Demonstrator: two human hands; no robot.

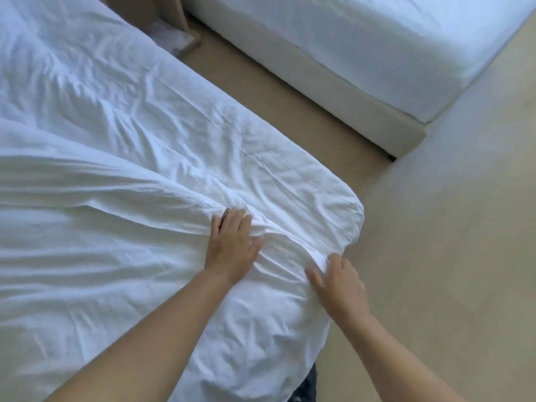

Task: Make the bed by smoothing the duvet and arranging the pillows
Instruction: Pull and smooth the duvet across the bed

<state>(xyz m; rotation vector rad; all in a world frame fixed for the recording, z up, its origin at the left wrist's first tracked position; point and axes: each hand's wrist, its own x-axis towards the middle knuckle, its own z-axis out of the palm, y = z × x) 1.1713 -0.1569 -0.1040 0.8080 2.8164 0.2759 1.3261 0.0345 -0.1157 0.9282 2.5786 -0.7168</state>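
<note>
A white, wrinkled duvet (121, 256) covers the near bed, with its folded edge running across the sheet (232, 146) toward the bed's foot corner (348, 216). My left hand (232, 245) lies on that folded edge, fingertips curled into the fold and gripping it. Close to the corner, my right hand (339, 282) holds the duvet's edge, a ridge of cloth bunched between thumb and fingers. No pillow is in view.
A second bed (377, 53) with a white sheet and a beige base stands at the upper right. A narrow strip of beige carpet (290, 117) separates the two beds. A light wooden bedside table (185, 27) stands at the top. Open carpet (449, 242) lies to the right.
</note>
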